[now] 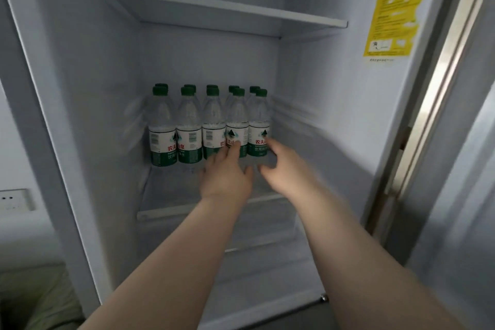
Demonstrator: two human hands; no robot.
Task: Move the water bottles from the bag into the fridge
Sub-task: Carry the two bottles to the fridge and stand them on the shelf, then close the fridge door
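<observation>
On fridge shelf (pixel 150 197), upright green-capped, green-labelled clear water bottles (pixel 188 126).

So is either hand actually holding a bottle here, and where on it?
Neither clearly grips one. The left hand has fingertips against the label of a front-row bottle; the blurred right hand is open beside the rightmost bottle.

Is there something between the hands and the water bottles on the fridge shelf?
Nothing visible. The left hand already touches the front-row water bottles, and the right hand is beside the rightmost one, with only bare shelf before them.
</observation>
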